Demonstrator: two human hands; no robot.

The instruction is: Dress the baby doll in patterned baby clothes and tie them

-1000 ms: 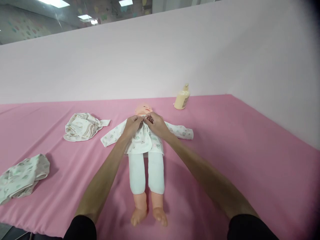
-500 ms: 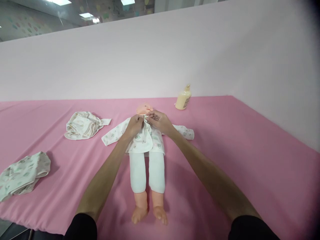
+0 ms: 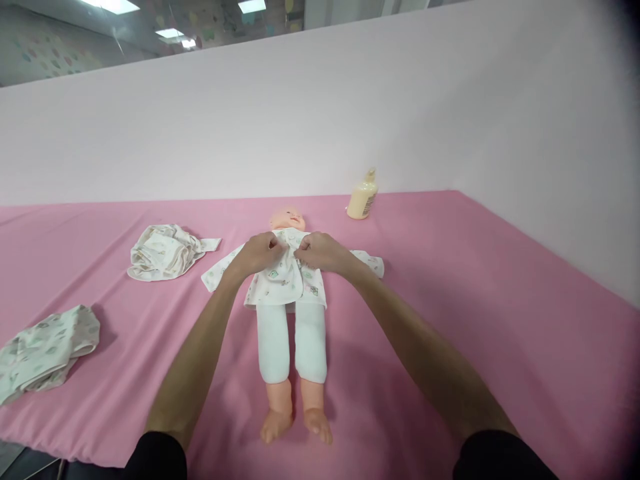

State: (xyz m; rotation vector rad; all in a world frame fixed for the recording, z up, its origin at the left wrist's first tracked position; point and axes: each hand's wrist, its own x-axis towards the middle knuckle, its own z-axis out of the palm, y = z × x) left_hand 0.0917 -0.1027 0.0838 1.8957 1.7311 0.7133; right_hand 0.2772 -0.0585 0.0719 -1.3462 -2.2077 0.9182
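Note:
A baby doll lies on its back with its feet toward me. It wears a white printed baby shirt and white trousers. On the left side of the chest, my left hand has its fingers curled closed on the shirt's front. Opposite it, my right hand pinches the cloth beside the front opening. The fingertips of both hands are partly hidden, and a small gap separates them. Both shirt sleeves stretch out sideways, and the doll's bare feet show below the trousers.
A crumpled printed garment lies left of the doll, and a folded printed cloth is nearer the left edge. A cream pump bottle stands behind on the right. The pink mat meets a white wall.
Both hands have moved from the doll's neckline down to mid-chest and slightly apart. The collar and more of the doll's head now show. The right fingers have curled in.

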